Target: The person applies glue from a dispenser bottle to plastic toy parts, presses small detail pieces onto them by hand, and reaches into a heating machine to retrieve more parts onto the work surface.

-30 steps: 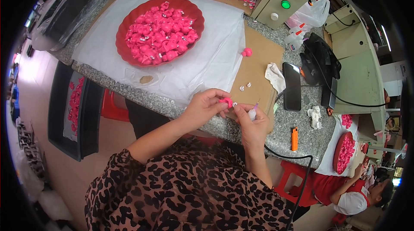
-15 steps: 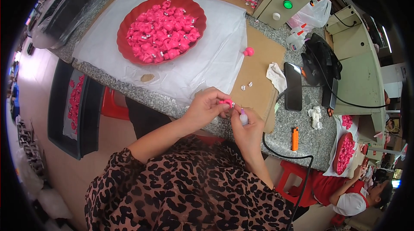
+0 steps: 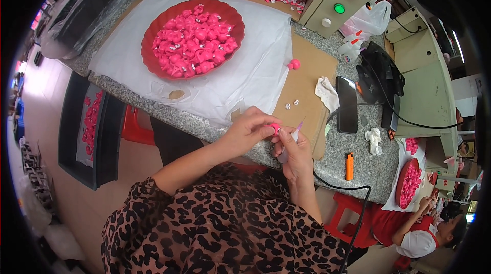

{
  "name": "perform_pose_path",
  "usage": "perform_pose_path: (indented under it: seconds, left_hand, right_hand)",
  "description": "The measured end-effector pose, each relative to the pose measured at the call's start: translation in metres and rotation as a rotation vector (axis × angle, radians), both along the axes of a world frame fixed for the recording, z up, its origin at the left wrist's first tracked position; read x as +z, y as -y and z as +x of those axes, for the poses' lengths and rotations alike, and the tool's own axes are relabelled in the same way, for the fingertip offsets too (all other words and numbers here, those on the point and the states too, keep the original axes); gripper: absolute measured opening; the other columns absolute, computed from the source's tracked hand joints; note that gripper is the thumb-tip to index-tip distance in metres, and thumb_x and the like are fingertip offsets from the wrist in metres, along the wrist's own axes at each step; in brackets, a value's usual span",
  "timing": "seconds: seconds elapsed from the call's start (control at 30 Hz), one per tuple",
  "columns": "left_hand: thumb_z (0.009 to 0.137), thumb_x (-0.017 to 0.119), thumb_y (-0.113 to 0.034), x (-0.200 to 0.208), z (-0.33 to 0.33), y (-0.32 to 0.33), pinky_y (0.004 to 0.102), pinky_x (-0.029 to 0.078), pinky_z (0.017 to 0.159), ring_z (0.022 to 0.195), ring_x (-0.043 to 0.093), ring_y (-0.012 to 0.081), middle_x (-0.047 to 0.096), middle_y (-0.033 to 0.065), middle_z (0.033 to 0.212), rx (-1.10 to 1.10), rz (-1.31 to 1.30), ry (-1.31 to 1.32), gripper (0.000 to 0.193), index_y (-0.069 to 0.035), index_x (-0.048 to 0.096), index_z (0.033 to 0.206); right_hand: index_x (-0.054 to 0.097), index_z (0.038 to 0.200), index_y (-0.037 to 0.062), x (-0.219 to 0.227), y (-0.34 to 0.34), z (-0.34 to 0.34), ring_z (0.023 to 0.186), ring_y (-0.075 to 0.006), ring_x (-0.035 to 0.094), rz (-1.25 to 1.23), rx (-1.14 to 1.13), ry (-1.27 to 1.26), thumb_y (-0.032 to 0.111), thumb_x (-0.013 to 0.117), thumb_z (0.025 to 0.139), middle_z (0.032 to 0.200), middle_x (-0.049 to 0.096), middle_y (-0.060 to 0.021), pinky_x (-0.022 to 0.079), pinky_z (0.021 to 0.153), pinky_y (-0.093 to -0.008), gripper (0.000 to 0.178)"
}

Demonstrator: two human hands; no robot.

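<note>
My left hand (image 3: 249,132) pinches a small pink plastic figure (image 3: 275,129) over the table's front edge. In my right hand (image 3: 297,157) is a small translucent squeeze bottle (image 3: 283,156) with a purple needle tip, gripped against the palm and slanting up to the right. The right thumb and a fingertip touch or nearly touch the pink figure; which, I cannot make out. Beyond my hands, two tiny white pieces (image 3: 291,104) lie on brown cardboard (image 3: 306,82), with a single pink piece (image 3: 294,64) farther back.
A red scalloped bowl (image 3: 148,51) heaped with pink figures stands on white paper (image 3: 263,64). To the right are a phone (image 3: 347,105), a crumpled cloth (image 3: 327,94), an orange lighter (image 3: 349,166) and a black cable (image 3: 340,187). A co-worker (image 3: 417,235) sits at lower right.
The bottle's needle tip has swung away from the pink figure toward the upper right. The pink figure has turned in my left fingers, and my right fingers have come close to it.
</note>
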State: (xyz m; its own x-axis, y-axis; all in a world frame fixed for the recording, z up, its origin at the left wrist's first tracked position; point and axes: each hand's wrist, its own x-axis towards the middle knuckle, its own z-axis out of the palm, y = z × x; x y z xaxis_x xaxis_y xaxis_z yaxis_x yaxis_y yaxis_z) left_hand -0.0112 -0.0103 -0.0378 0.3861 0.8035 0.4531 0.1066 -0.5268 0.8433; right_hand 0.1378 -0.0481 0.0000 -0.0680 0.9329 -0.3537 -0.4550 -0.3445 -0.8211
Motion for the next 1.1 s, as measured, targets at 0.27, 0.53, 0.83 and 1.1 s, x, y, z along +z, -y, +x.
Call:
perform_pose_path:
  seconds: [0.27, 0.53, 0.83, 1.1]
  left_hand:
    - [0.092, 0.034, -0.025, 0.032, 0.011, 0.012, 0.0170, 0.028, 0.046, 0.056, 0.039, 0.0055, 0.050, 0.0028, 0.073, -0.414, -0.767, 0.356, 0.024, -0.006, 0.042, 0.106]
    - [0.093, 0.033, -0.025, 0.037, 0.009, 0.011, 0.0175, 0.028, 0.046, 0.055, 0.038, 0.0059, 0.048, 0.0042, 0.069, -0.423, -0.898, 0.316, 0.022, -0.007, 0.039, 0.103]
    - [0.093, 0.034, -0.022, 0.033, 0.012, 0.011, 0.0175, 0.028, 0.046, 0.054, 0.037, 0.0060, 0.048, 0.0047, 0.069, -0.402, -0.895, 0.346, 0.018, -0.007, 0.040, 0.101]
    - [0.093, 0.033, -0.021, 0.038, 0.014, 0.010, 0.0173, 0.029, 0.046, 0.056, 0.038, 0.0060, 0.045, 0.0029, 0.068, -0.382, -0.897, 0.326, 0.019, -0.006, 0.041, 0.101]
  right_hand:
    - [0.054, 0.091, 0.0020, -0.003, 0.004, -0.008, 0.053, -0.0075, 0.045, 0.043, -0.013, -0.021, 0.019, 0.054, 0.083, 0.069, 0.052, -0.0013, 0.037, 0.047, -0.0203, 0.019]
    - [0.053, 0.096, -0.0017, -0.003, 0.006, -0.007, 0.055, -0.0075, 0.048, 0.091, -0.021, -0.079, 0.018, 0.055, 0.083, 0.070, 0.056, -0.0036, 0.036, 0.049, -0.0184, 0.023]
    - [0.053, 0.091, -0.0004, -0.001, 0.005, -0.009, 0.055, -0.0079, 0.048, 0.104, -0.039, -0.066, 0.019, 0.054, 0.084, 0.068, 0.056, -0.0041, 0.036, 0.050, -0.0184, 0.020]
    - [0.054, 0.083, 0.0023, -0.001, 0.004, -0.009, 0.054, -0.0082, 0.046, 0.044, -0.038, -0.038, 0.021, 0.050, 0.086, 0.064, 0.052, -0.0021, 0.037, 0.050, -0.0202, 0.019]
